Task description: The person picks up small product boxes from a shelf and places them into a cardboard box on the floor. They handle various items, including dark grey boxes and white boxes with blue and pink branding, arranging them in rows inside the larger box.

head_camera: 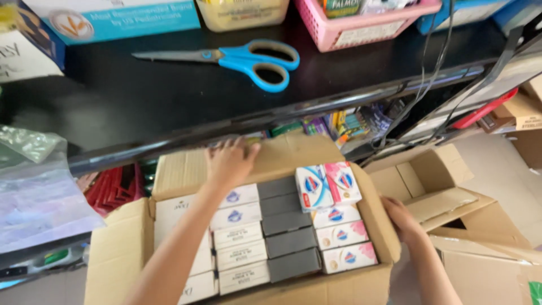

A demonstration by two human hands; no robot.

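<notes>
An open cardboard box sits below a black shelf, packed with rows of small soap cartons: white ones on the left, grey ones in the middle, white-and-pink ones on the right. My left hand rests flat on the box's far flap, fingers spread, just above the white cartons. My right hand grips the box's right wall from outside. Two cartons stand raised at the back right of the box.
On the black shelf lie blue-handled scissors, with a pink basket, a teal carton and a tub behind. A clear plastic bag hangs at left. Empty open cardboard boxes lie to the right.
</notes>
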